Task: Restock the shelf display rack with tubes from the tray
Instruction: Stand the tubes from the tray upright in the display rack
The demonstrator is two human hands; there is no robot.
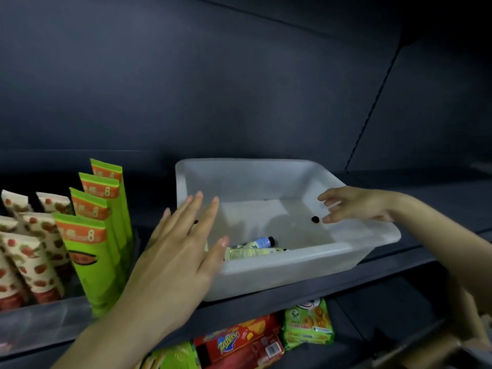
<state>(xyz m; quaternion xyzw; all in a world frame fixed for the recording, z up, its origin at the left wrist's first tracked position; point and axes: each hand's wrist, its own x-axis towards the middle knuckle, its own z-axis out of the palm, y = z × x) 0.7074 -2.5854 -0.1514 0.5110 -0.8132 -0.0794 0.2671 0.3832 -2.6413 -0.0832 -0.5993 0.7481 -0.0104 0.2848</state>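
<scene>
Left hand (181, 249), nearer the goods, hovers flat and spread over the tray's (292, 272) near-left corner, holding nothing. Just right of its thumb, 2 tubes (253, 247) lie along the near wall, long axes left-right, caps rightward. Farther off, the right hand (354, 206) hangs loosely open and empty above the right rim, beside a small black cap (315, 219). Green tubes (90, 243) stand racked at left.
</scene>
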